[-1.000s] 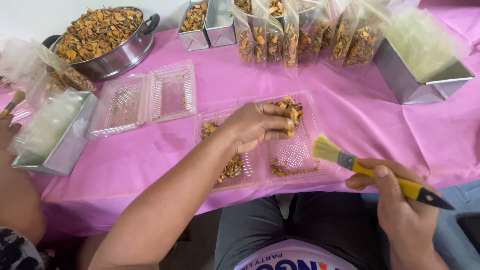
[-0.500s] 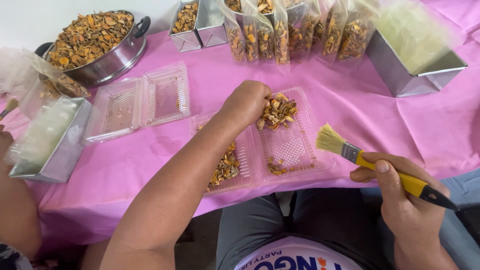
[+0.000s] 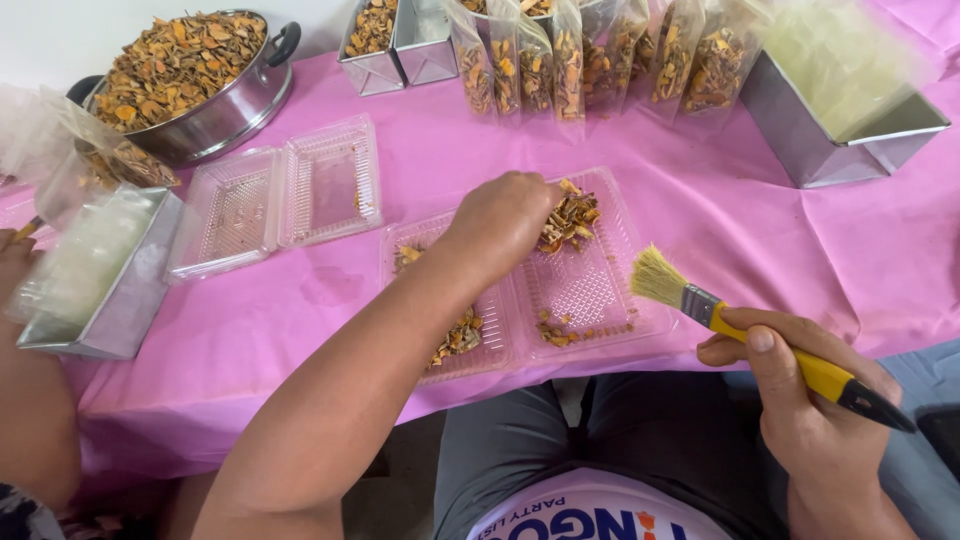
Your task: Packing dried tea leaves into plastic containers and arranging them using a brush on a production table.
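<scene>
Dried chips (image 3: 570,222) sit heaped in the open clear tray (image 3: 590,290) on the pink cloth (image 3: 400,170); my left hand (image 3: 500,220) curls over them, pinching some. My right hand (image 3: 810,420) grips a yellow-handled brush (image 3: 745,335) tightly beside the tray.

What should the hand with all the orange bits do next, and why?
Probably lift that handful out of the open clear container. The left hand has gathered the dried orange pieces at its far corner; only crumbs lie near the front, and the right hand holds a brush beside it.
</scene>
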